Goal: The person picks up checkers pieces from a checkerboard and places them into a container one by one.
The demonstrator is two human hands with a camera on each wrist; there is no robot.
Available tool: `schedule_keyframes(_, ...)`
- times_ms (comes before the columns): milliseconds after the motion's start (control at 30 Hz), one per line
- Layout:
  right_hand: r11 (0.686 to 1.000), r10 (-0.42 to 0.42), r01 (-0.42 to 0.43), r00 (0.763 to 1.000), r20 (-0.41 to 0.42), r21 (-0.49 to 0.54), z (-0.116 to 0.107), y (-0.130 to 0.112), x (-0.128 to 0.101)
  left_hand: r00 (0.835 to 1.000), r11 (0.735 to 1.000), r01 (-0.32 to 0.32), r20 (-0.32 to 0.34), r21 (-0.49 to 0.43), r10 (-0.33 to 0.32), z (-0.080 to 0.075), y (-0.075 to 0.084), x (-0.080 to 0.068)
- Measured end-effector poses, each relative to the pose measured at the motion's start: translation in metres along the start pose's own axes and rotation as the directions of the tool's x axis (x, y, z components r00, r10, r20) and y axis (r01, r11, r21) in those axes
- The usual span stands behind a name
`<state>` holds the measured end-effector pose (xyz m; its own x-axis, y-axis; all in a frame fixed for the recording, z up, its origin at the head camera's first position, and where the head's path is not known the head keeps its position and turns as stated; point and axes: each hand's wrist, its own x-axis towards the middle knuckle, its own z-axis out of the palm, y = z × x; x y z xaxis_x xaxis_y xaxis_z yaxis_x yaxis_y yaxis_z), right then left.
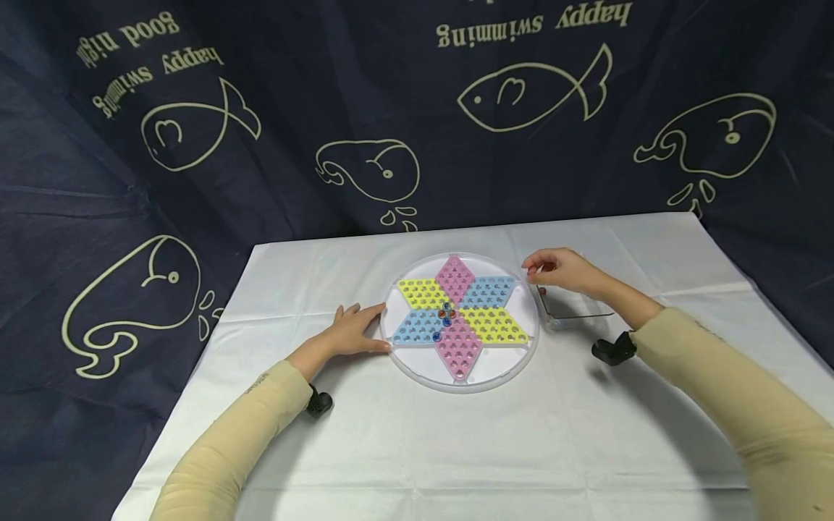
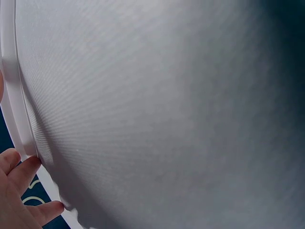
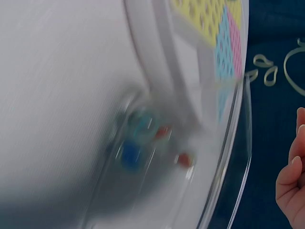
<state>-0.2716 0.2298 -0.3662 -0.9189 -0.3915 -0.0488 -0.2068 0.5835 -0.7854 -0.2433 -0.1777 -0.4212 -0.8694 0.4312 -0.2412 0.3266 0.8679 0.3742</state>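
Observation:
A round Chinese checkers board (image 1: pixel 417 365) with a star of pink, yellow and blue points lies on the table. Near its middle sit several marbles, among them a blue marble (image 1: pixel 436 336) and a red marble (image 1: pixel 452 314). My left hand (image 1: pixel 352 331) rests at the board's left rim, fingers spread. Over the left rim of a clear plastic box (image 1: pixel 554 323), my right hand (image 1: pixel 565 270) pinches a small reddish marble (image 1: pixel 531 270), largely hidden by the fingertips. Inside the box, the right wrist view shows a blue marble (image 3: pixel 130 155) and reddish marbles (image 3: pixel 185 160).
A white cloth (image 1: pixel 417 449) covers the table. Behind it hangs a dark blue curtain (image 1: pixel 287 87) with fish and whale outlines. The box stands close beside the board's right rim.

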Motion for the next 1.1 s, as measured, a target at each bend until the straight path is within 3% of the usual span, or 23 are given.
schedule_keyframes(267, 0.996, -0.089, 0.089, 0.993, 0.071, 0.015, 0.032, -0.025, 0.016, 1.000, 1.000, 0.007, 0.005, -0.002, -0.007, 0.000, 0.000, 0.001)
schedule_keyframes(567, 0.980, -0.197, 0.201, 0.962, 0.188, -0.001, 0.073, -0.045, 0.027, 1.000, 1.000, 0.006, 0.008, 0.002, -0.006, -0.001, 0.000, 0.000)
schedule_keyframes(867, 0.980, -0.199, 0.193, 0.951, 0.234, 0.051, 0.097, -0.052, 0.032, 1.000, 1.000, 0.006, 0.009, 0.000, -0.006, -0.001, 0.001, 0.000)
schedule_keyframes(1100, 0.983, -0.184, 0.182, 0.951, 0.248, 0.030, 0.110, -0.052, 0.035, 1.000, 1.000, 0.003, 0.009, -0.009, -0.003, -0.001, 0.000, -0.001)
